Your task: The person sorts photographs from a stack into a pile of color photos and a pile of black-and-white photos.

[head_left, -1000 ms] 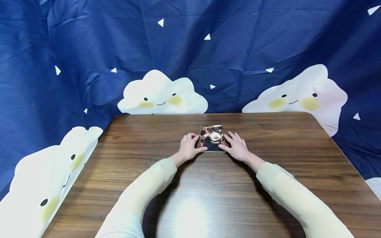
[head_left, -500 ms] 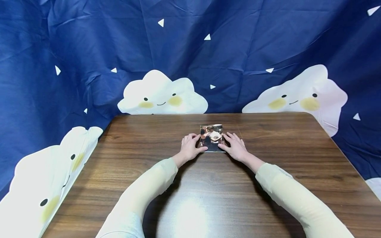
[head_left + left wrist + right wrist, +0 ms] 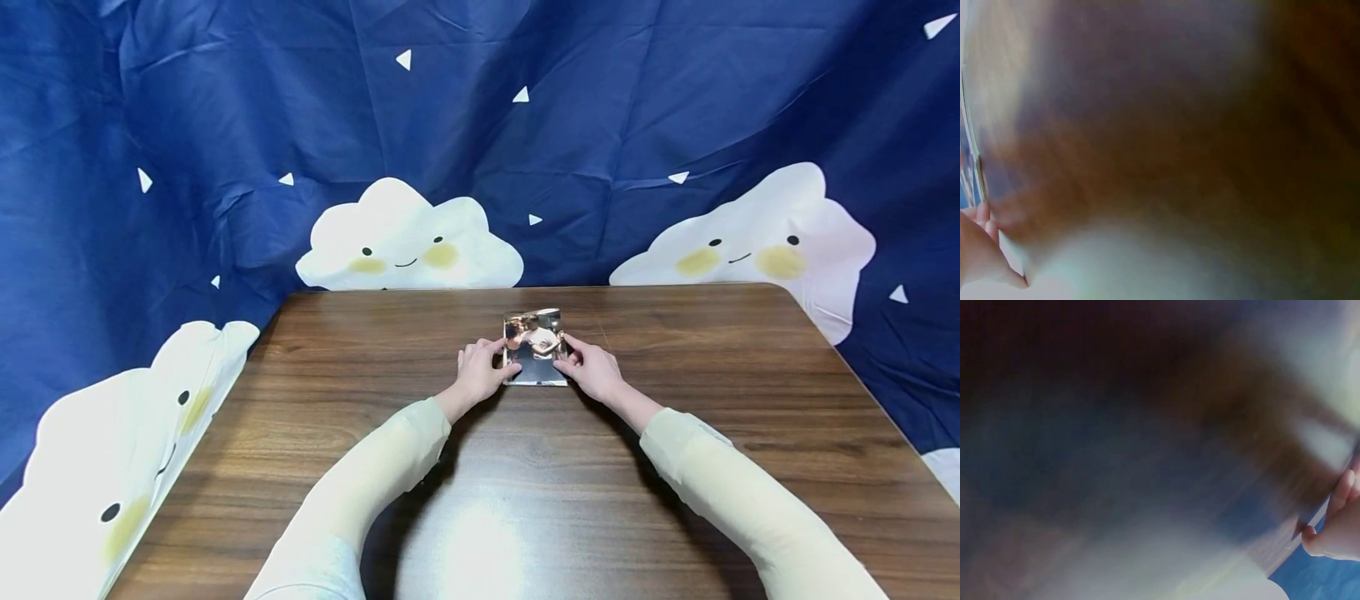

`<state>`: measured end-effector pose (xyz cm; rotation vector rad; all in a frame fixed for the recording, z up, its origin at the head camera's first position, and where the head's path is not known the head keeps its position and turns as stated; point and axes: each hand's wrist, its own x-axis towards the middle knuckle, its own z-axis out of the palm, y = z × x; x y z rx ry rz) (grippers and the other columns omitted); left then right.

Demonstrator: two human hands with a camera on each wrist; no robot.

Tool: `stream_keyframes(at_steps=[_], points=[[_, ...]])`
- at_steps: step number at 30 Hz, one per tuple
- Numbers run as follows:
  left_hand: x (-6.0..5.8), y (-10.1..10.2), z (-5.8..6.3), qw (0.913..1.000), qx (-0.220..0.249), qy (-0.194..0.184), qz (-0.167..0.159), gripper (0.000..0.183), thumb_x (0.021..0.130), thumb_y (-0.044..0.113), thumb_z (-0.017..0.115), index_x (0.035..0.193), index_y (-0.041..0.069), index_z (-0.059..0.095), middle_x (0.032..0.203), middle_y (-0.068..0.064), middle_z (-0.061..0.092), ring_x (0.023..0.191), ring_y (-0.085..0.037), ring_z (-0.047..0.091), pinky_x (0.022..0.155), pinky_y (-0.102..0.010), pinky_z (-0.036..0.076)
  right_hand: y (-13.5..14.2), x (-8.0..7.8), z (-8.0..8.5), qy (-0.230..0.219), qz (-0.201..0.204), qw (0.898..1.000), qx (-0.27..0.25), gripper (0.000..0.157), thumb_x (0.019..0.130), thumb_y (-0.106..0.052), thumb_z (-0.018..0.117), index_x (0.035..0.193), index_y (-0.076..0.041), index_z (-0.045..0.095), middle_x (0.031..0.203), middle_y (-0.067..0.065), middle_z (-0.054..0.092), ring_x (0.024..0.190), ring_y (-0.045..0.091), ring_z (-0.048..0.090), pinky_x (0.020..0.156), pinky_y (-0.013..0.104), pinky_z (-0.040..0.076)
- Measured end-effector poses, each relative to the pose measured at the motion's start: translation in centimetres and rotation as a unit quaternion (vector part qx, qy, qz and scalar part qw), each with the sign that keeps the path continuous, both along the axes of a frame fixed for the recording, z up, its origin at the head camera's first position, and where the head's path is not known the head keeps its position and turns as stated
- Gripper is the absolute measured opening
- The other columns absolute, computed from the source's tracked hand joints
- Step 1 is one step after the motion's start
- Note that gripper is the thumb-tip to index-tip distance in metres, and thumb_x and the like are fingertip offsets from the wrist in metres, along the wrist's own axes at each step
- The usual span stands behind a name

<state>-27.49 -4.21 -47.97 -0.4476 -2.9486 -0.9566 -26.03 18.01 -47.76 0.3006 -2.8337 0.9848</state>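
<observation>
A square glossy picture (image 3: 537, 372), with a figure in a white top and a dark lower part, is over the far middle of the table in the head view. My left hand (image 3: 477, 372) pinches its left edge, thumb near the lower left corner. On the opposite edge my right hand (image 3: 599, 372) grips it with the thumb on the front and the index finger along the side. Only part of the left hand (image 3: 982, 250) shows at the lower left of the left wrist view. At the right border of the right wrist view is the right hand (image 3: 1338, 525).
A brown wood-grain table (image 3: 360, 358) spreads under both arms, with a bright light reflection near its front. Behind and to the left hangs a dark blue curtain (image 3: 450, 100) with white clouds and triangles. Both wrist views are mostly blurred.
My right hand's fingers have closed in from a spread pose to grip the picture's right edge. The picture looks slightly taller, its top edge a little higher. The left hand has barely shifted.
</observation>
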Motion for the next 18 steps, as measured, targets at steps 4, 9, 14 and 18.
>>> stream_keyframes(at_steps=[4,9,14,18], points=[[-0.09,0.12,0.14,0.9996,0.026,-0.011,0.003,0.056,0.089,0.031,0.071,0.137,0.007,0.055,0.108,-0.006,0.062,0.112,-0.032,0.048,0.107,-0.061,0.017,0.00,-0.11,-0.05,0.000,-0.003,1.000,-0.007,0.055,0.088,-0.020,0.071,0.135,0.003,0.053,0.073,-0.001,0.063,0.066,0.019,0.057,0.072,0.045,0.042],[-0.15,0.16,0.30,0.9990,0.038,-0.022,0.004,0.054,0.089,0.029,0.071,0.137,0.009,0.056,0.103,-0.003,0.062,0.110,-0.030,0.049,0.108,-0.063,0.012,-0.01,-0.22,-0.06,0.000,-0.001,1.000,-0.012,0.056,0.088,-0.021,0.071,0.135,0.002,0.053,0.072,-0.002,0.063,0.065,0.019,0.057,0.071,0.045,0.042],[-0.20,0.16,0.46,0.9986,0.046,-0.022,0.006,0.052,0.090,0.027,0.071,0.136,0.011,0.056,0.101,-0.002,0.062,0.107,-0.029,0.050,0.107,-0.064,0.015,0.08,-0.42,0.11,-0.006,0.001,1.000,-0.022,0.056,0.088,-0.019,0.071,0.137,0.001,0.052,0.071,-0.001,0.061,0.063,0.016,0.053,0.070,0.043,0.042],[-0.27,0.28,0.73,0.9959,0.086,-0.024,0.015,0.052,0.090,0.022,0.071,0.137,0.009,0.055,0.095,-0.001,0.065,0.104,-0.027,0.054,0.105,-0.066,0.015,0.11,-0.53,0.54,-0.001,0.001,0.999,-0.043,0.053,0.089,-0.016,0.070,0.135,0.003,0.053,0.071,0.001,0.062,0.064,0.016,0.052,0.071,0.042,0.043]])
